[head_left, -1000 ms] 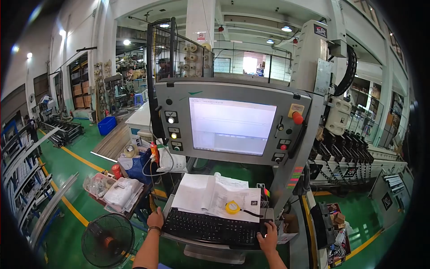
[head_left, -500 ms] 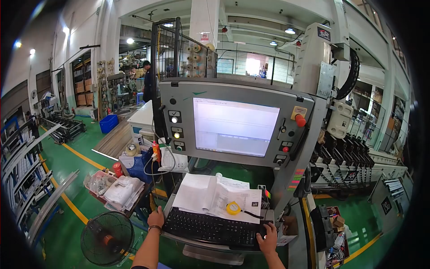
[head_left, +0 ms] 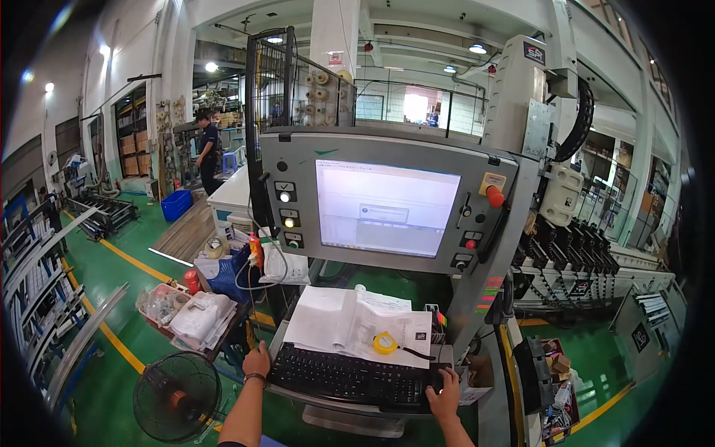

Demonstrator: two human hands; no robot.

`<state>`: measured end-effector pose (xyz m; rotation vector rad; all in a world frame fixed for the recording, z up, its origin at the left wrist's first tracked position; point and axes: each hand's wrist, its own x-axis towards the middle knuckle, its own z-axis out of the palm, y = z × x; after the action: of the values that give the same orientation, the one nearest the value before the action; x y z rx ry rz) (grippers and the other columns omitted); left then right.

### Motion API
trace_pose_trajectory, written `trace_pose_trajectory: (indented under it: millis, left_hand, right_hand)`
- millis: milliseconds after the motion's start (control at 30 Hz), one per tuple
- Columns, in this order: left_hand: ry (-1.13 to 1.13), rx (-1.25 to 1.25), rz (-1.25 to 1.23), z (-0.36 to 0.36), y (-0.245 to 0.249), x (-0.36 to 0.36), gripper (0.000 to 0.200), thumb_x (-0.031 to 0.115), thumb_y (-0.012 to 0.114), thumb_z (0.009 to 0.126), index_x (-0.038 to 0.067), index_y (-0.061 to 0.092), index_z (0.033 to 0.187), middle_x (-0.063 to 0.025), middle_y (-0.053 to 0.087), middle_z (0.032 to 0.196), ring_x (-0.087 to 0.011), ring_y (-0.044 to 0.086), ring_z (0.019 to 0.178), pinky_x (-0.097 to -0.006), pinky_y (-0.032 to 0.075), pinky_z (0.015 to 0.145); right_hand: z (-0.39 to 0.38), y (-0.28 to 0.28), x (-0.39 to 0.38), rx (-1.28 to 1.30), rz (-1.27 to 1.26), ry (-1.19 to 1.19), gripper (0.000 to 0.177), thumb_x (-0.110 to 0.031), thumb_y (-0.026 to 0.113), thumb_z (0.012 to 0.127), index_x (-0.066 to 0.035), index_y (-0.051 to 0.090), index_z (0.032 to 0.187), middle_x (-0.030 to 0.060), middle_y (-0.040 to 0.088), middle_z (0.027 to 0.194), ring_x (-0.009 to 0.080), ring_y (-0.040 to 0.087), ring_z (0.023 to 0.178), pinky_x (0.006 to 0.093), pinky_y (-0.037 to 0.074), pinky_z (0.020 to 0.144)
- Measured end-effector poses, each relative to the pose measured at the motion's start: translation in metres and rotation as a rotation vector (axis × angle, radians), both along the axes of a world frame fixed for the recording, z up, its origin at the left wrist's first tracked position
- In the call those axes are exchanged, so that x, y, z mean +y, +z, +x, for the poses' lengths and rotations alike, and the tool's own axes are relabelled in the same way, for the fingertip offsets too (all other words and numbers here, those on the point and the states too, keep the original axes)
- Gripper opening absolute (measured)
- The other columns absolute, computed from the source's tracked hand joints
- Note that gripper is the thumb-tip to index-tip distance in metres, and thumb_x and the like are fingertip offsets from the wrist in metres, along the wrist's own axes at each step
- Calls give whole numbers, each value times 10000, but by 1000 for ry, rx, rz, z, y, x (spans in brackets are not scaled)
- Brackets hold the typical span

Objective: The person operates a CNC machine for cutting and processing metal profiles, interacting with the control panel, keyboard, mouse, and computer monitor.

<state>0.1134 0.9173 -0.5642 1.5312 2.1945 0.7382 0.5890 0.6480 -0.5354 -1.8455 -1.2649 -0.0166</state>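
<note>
My right hand (head_left: pixel 445 395) rests over a dark computer mouse (head_left: pixel 433 389) at the right end of the tray, with its fingers bent around it. My left hand (head_left: pixel 257 363) is at the left edge of the keyboard tray (head_left: pixel 328 399), curled against that edge; its fingers are partly hidden. Between my hands lies a black keyboard (head_left: pixel 346 376). Behind it are open paper sheets (head_left: pixel 320 316) with a yellow tape measure (head_left: pixel 385 343) on top. Above stands a grey control panel with a lit screen (head_left: pixel 387 194), showing a small dialog box.
A red emergency stop button (head_left: pixel 494 197) sits on the panel's right. A black fan (head_left: pixel 177 397) stands at lower left, beside a box of bags and papers (head_left: pixel 201 320). Aluminium profiles (head_left: pixel 82 350) are racked far left. A person (head_left: pixel 208 153) is in the background.
A small dialog box has appeared on the screen. The background person has come out from behind the fence, further left. My hands keep nearly the same places; the view has shifted slightly.
</note>
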Motion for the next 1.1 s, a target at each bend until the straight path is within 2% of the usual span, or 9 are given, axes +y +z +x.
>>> trace_pose_trajectory:
  millis: [100, 400, 567, 667, 767, 867, 900, 1033, 1100]
  left_hand:
    - [2, 4, 10, 1, 2, -2, 716, 595, 340, 1062, 32, 782, 1034, -254, 744, 1032, -474, 699, 995, -563, 540, 893]
    - [-4, 9, 21, 0, 0, 1, 714, 595, 334, 1060, 37, 780, 1055, -261, 738, 1053, -488, 687, 1011, -578, 531, 899]
    - [-33, -4, 30, 1, 2, 0, 720, 598, 335, 1056, 29, 777, 1046, -270, 731, 1058, -490, 681, 1015, -585, 522, 900]
    - [-84, -43, 33, -2, 3, 1, 712, 605, 368, 1046, 18, 769, 1060, -272, 730, 1061, -492, 672, 1032, -574, 517, 901]
    - [-80, -165, 120, -16, -14, 18, 587, 530, 504, 1033, 1, 754, 1079, -256, 741, 1051, -461, 690, 1020, -526, 527, 885]
    - [-148, -316, 403, -10, 6, 36, 445, 408, 631, 1003, -15, 736, 1093, -236, 749, 1046, -409, 711, 1001, -463, 539, 874]
    - [-194, -347, 454, -6, 21, 50, 350, 268, 712, 965, -19, 701, 1166, -206, 749, 1065, -336, 726, 992, -426, 544, 876]
    - [-379, -743, 753, 32, 105, 117, 571, 183, 761, 934, -44, 533, 1406, -202, 645, 1315, -300, 643, 1197, -413, 486, 1037]
    - [-411, -518, 912, 46, 163, 143, 578, 170, 751, 959, -43, 490, 1430, -154, 626, 1341, -229, 614, 1227, -346, 470, 1056]
  right_hand:
    - [-1, -1, 0, -84, 40, -46, 553, -173, 754, 720, -34, 636, 1242, 231, 569, 1345, 446, 574, 1226, 501, 480, 1028]
    - [-1, -2, 1, -87, 51, -62, 521, -186, 724, 707, -38, 664, 1203, 224, 582, 1338, 444, 583, 1215, 509, 493, 1010]
    - [1, -3, 3, -55, 50, -47, 527, -209, 729, 705, -51, 680, 1205, 215, 573, 1351, 442, 572, 1225, 521, 469, 1040]
    - [-1, -1, -1, -71, 36, -64, 515, -208, 716, 705, -46, 681, 1193, 208, 583, 1346, 430, 591, 1215, 499, 493, 1015]
    - [-2, 0, -1, -71, 54, -73, 516, -213, 705, 710, -43, 678, 1196, 203, 589, 1341, 422, 602, 1207, 485, 506, 1002]
    - [-4, 4, -2, -15, 63, -71, 533, -214, 700, 714, -40, 667, 1217, 204, 584, 1345, 420, 601, 1208, 479, 506, 1006]
    - [-4, 5, -2, 8, 60, -66, 541, -214, 698, 715, -39, 663, 1225, 205, 581, 1347, 420, 599, 1209, 477, 506, 1008]
    - [-4, 0, 0, -3, 92, -89, 601, -209, 703, 727, -23, 615, 1291, 213, 566, 1357, 436, 578, 1229, 483, 495, 1026]
    - [-3, -2, 2, -42, 68, -102, 616, -208, 712, 729, -19, 603, 1305, 212, 567, 1355, 434, 577, 1233, 480, 490, 1034]
